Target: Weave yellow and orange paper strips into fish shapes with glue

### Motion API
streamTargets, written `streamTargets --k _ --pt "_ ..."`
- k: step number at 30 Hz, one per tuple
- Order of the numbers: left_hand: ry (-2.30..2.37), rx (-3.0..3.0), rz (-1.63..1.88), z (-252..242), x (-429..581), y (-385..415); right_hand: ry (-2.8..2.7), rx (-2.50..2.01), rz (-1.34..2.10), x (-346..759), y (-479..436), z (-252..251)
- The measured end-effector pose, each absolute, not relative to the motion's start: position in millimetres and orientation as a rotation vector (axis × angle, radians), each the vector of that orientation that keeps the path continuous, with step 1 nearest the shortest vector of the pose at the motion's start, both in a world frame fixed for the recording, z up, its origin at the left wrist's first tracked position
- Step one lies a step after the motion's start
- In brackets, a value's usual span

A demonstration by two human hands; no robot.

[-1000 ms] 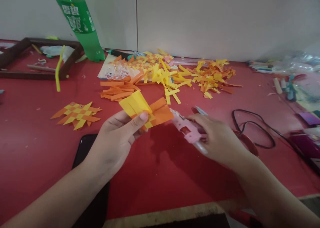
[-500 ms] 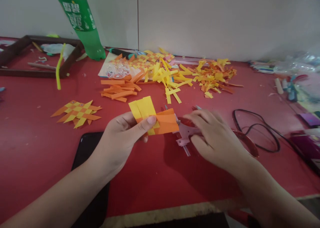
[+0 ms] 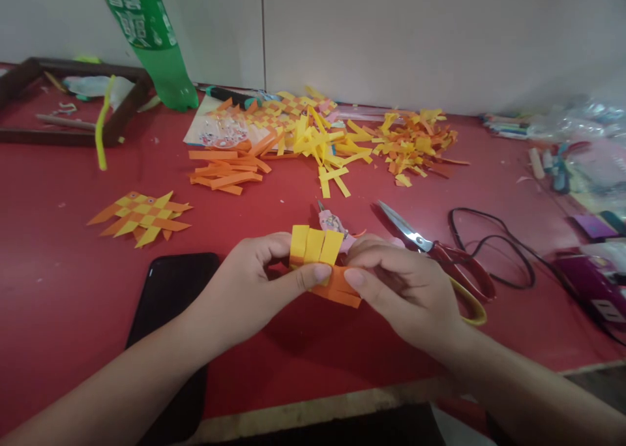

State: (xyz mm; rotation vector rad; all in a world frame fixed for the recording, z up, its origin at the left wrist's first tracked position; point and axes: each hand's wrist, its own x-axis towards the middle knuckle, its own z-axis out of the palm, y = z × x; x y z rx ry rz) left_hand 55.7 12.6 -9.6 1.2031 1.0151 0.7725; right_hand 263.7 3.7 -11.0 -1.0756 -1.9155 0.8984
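Observation:
Yellow and orange paper strips woven together [image 3: 315,246] are held up between my two hands above the red table. My left hand [image 3: 261,286] pinches the weave from the left, thumb on its front. The fingers of my right hand [image 3: 405,283] are closed on the orange strip ends at its right. Behind the weave lies a pink glue gun [image 3: 335,224], partly hidden by my right hand. Scissors [image 3: 435,247] with red handles lie open-bladed just beyond my right hand. A finished woven paper fish shape [image 3: 147,216] rests on the table to the left.
Orange strips [image 3: 227,172], yellow strips [image 3: 317,139] and a pile of paper scraps [image 3: 415,143] lie toward the wall. A green bottle [image 3: 161,61] stands by a dark frame [image 3: 132,100]. A black phone [image 3: 171,302] lies under my left forearm; a black cord [image 3: 493,240] loops at right.
My right hand has moved left from over the glue gun and now grips the orange end of the weave. The weave has turned and lowered slightly, and the scissors are uncovered.

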Motion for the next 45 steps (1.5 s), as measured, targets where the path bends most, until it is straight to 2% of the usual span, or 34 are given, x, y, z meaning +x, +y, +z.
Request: streamTargets --k 15,19,22,25,29,33,39,45 --pt "1.029 1.264 0.824 -6 56 11 -2.014 -1.048 0.806 268 4 -8" --pt "1.142 0.903 1.118 -16 47 23 -2.104 -1.210 0.785 285 15 -11" --pt "1.164 0.514 1.337 -18 40 36 -2.283 -1.396 0.610 303 23 -18" --pt "1.151 0.240 1.305 -16 39 45 -2.508 -1.454 0.436 312 26 -26" --pt "1.163 0.137 1.200 -14 42 45 -2.521 -1.488 0.368 309 28 -31" --pt "1.132 0.166 1.173 -15 42 44 -2.237 -1.489 0.505 309 36 -27" --pt "1.095 0.198 1.120 -15 42 43 -1.425 -1.135 1.203 310 50 -21" --pt "1.053 0.311 1.125 -11 43 40 -1.625 -1.250 1.054 337 58 -2"
